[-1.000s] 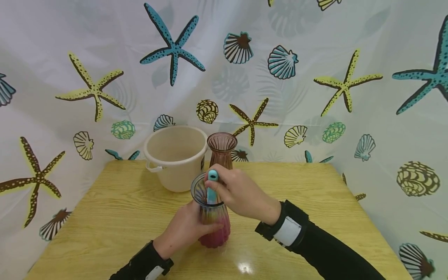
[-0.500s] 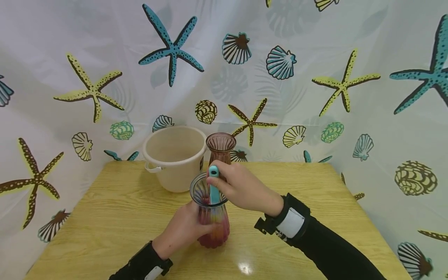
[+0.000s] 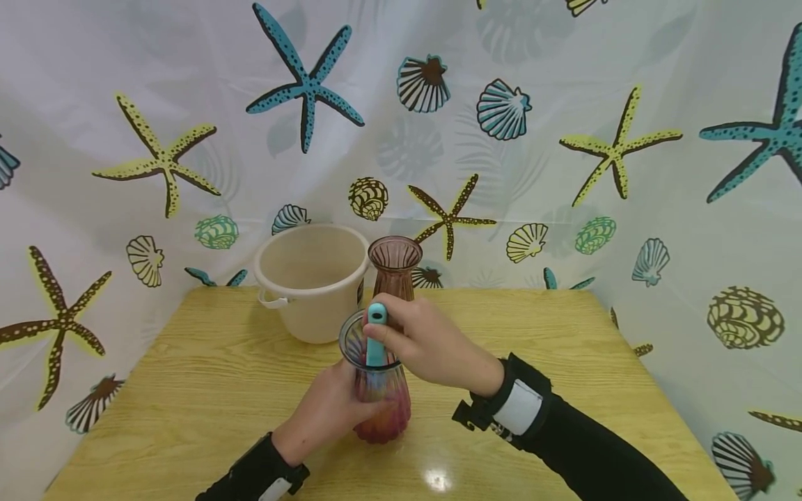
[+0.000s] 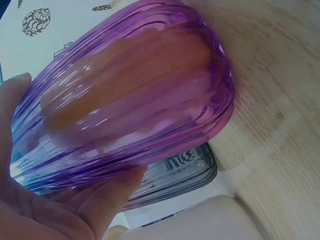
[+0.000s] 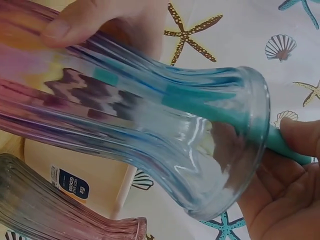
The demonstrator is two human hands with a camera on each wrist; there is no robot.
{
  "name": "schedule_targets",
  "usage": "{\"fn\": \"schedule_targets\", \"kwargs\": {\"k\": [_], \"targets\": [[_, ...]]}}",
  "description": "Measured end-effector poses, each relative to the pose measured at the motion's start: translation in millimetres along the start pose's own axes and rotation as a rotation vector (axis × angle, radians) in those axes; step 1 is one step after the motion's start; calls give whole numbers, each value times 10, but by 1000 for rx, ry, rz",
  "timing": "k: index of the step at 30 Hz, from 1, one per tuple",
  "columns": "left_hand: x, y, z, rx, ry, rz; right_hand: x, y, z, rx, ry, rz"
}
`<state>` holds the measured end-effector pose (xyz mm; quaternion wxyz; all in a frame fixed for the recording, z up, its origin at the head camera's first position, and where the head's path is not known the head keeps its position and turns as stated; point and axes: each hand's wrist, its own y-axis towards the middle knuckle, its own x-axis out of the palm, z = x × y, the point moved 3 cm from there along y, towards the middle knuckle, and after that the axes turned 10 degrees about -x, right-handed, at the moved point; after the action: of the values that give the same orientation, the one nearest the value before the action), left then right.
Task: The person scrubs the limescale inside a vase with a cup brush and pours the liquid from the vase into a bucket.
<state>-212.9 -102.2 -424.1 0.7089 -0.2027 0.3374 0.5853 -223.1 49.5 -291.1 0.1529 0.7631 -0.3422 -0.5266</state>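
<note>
My left hand grips a ribbed glass vase by its middle. The glass fades from blue at the flared mouth to pink at the base. Fingers of my right hand pinch the turquoise handle of a bottle brush, which goes down through the vase's mouth. Through the pink glass in the left wrist view, an orange and pale brush head shows inside. The handle's shaft runs along the neck in the right wrist view.
Behind the held vase stands a second, brownish-pink ribbed vase. A cream bucket with a side handle is left of it. Both are on the wooden table, before a curtain printed with starfish and shells.
The right hand and brush handle tilt right and rise slightly, then return left and lower within the vase's mouth. The left hand and vase stay nearly still.
</note>
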Motion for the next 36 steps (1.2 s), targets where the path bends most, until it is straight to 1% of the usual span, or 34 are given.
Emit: {"fn": "schedule_targets", "kwargs": {"k": [5, 11, 16, 21, 26, 30, 36], "targets": [[6, -11, 0, -25, 3, 20, 52, -3, 2, -25, -25, 30], [20, -22, 10, -43, 14, 15, 78, 0, 20, -27, -46, 42], [21, -20, 14, -45, 12, -1, 69, -5, 21, -15, -82, 20], [10, -11, 6, -45, 8, 5, 43, 13, 13, -23, -140, -13], [2, -8, -6, -45, 5, -1, -2, 43, 29, -15, -194, -25], [10, -8, -10, -21, 18, -3, -27, 53, 63, 0, -163, -29], [9, -12, -6, 5, 29, -1, -32, 45, 77, 24, -44, -31]]}}
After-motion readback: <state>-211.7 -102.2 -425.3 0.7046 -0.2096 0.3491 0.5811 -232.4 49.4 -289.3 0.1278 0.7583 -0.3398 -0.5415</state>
